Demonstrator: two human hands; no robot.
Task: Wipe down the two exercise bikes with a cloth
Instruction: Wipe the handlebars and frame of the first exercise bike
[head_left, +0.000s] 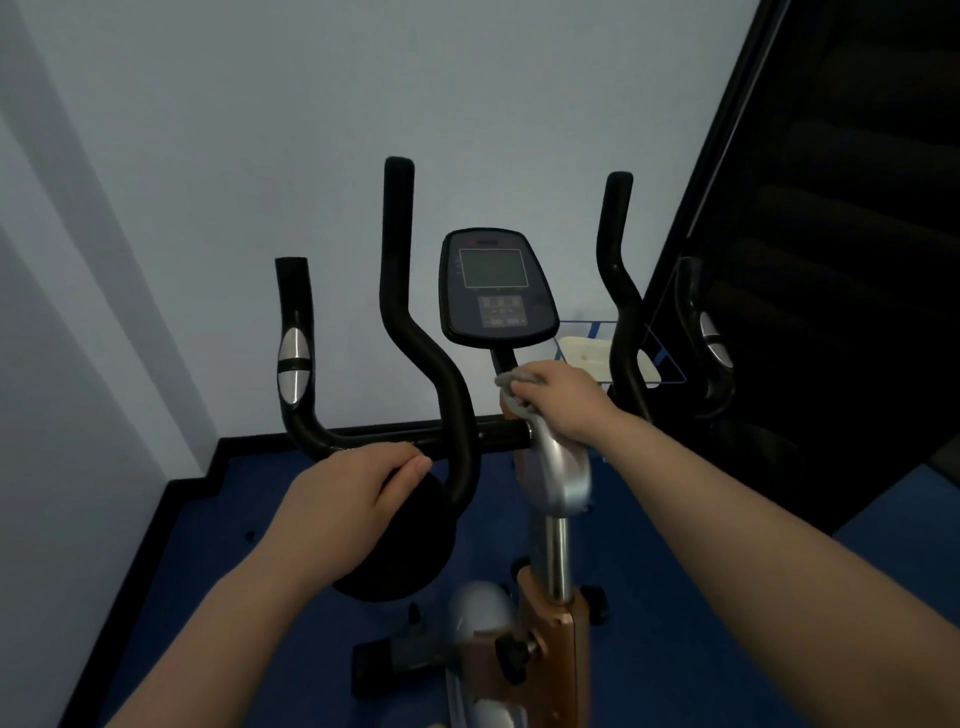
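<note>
Nearest the camera, at 6 o'clock, the exercise bike (545, 649) shows its copper frame block and chrome stem post, which rises toward 12 o'clock.

The left hand (343, 499) sits at 9 o'clock of the stem, fingers curled over the black handlebar crossbar (457, 434), gripping it, apparently to steady the bike. The crossbar's long axis runs 9 to 3 o'clock.

The right hand (558, 397) lies farther out, at 1 o'clock of the left hand, on top of the silver stem housing (563, 467). Its fingers are closed around a grey cloth (511, 389), pressing it against the housing just under the console neck. The right hand is the nearer one to the unwiped parts ahead: the console (493, 288) lies directly at 12 o'clock of the cloth, tilted toward the camera, so the likely next stroke runs upward along the neck.

Beyond stand the upright handlebar horns (397, 249).

The floor (675, 597) is blue, with a black skirting. A pale wall (260, 130) closes the far side; a dark panel (831, 208) stands at 2 o'clock. A second bike is not identifiable.
</note>
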